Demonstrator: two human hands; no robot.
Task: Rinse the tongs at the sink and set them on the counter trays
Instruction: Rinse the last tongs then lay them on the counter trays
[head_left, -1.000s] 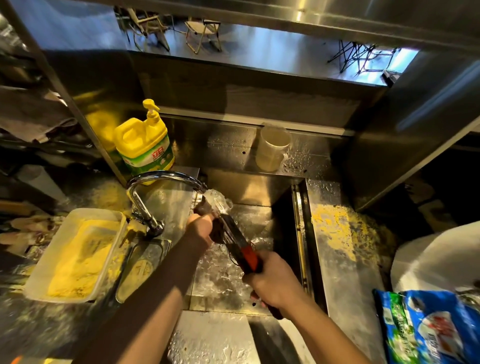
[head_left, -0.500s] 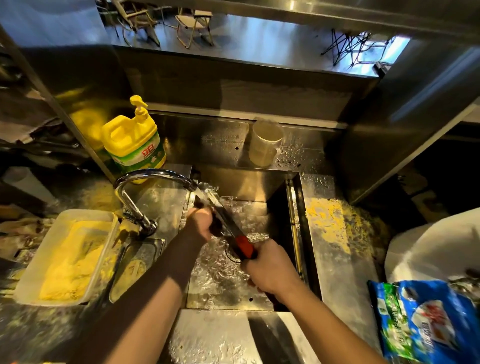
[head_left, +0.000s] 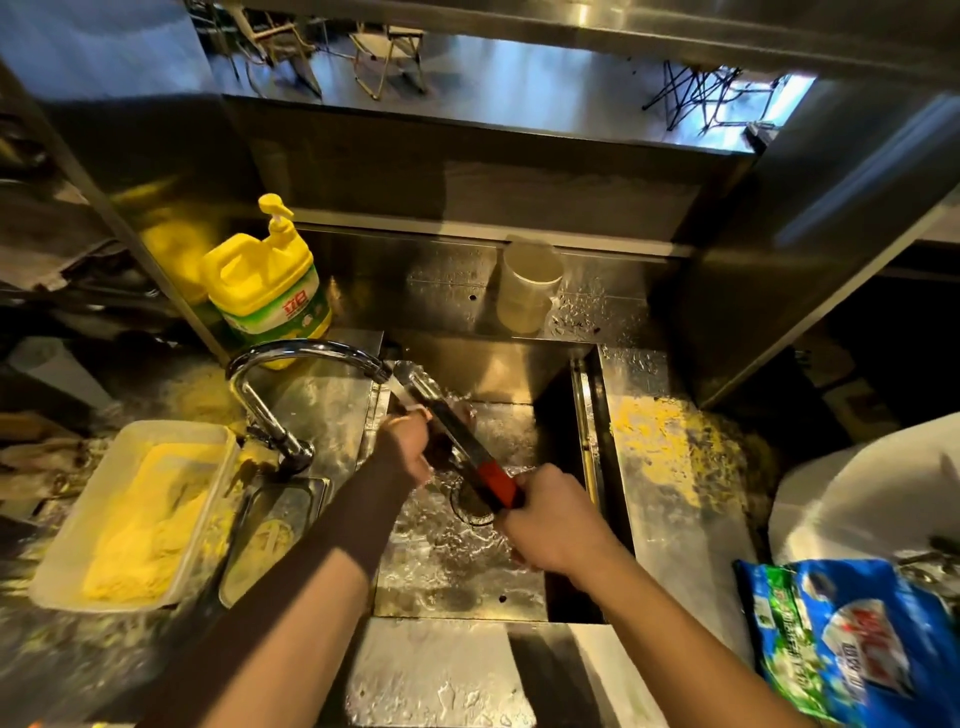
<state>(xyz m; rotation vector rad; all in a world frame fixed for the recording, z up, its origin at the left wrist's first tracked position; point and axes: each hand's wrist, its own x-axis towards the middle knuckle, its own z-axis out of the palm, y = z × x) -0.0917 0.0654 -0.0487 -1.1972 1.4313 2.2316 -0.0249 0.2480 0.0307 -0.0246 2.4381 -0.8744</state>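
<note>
A person rinses tongs (head_left: 457, 441) over the sink (head_left: 584, 415) beneath the faucet (head_left: 306, 351). The right hand (head_left: 553, 522) grips the red-and-black handle; the left hand (head_left: 408, 447) holds the metal arms, its fingers hidden. A yellow detergent jug (head_left: 265, 283) bears red characters, blurred; the blue bag's (head_left: 852, 644) print is unreadable.

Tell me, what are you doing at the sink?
A person is rinsing tongs under the running tap. The right hand grips the red handle end, and the left hand is up against the metal part near the water. The tongs are over the sink, not yet set on the trays at the left.
</note>
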